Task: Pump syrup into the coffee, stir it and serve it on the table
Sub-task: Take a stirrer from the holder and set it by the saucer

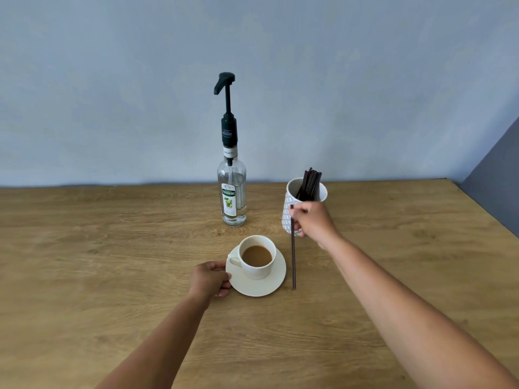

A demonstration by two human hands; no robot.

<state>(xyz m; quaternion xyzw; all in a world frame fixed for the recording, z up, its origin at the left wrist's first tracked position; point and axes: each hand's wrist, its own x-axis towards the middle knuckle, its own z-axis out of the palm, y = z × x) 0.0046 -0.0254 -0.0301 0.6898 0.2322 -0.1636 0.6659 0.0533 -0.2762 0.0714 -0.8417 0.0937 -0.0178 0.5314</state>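
White cup [257, 258] held milky brown coffee, sat on cream saucer [273, 279] at centre of wooden surface [112, 262]. Clear syrup bottle [232, 200] with black pump [224, 82] stood upright just behind. Left hand [210, 279] lay at saucer's left rim, fingers pinching its edge. Right hand [311, 220] reached forward beside patterned holder [289, 209] of dark sticks, fingers pinched on single stirrer [293, 262] hanging near vertical right of saucer.

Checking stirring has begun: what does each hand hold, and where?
Right hand pinches the stir stick near its top end; left hand grips the saucer by its left rim.
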